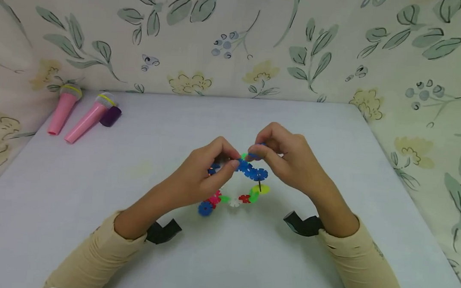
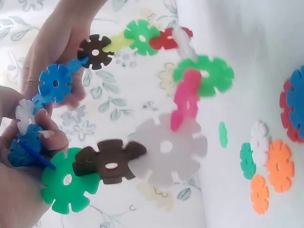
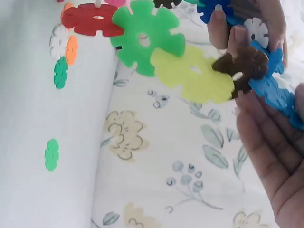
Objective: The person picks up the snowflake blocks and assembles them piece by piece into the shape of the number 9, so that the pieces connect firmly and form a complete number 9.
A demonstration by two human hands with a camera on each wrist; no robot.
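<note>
Both hands mid-tabletop: left hand (image 1: 206, 173) pinched disc chain (image 1: 248, 181), right hand (image 1: 287, 159) pinched blue disc (image 1: 254, 155) at chain's top. Judged joining step; next needs slots aligned, pressed. Pink microphones (image 1: 77, 113) far-left corner.

No writing, labels, brands, numbers or signs can be read anywhere: not on the plastic discs (image 1: 252, 173), the toy microphones (image 1: 88, 117), the table (image 1: 58, 205) or the floral cloth (image 1: 235, 41).
</note>
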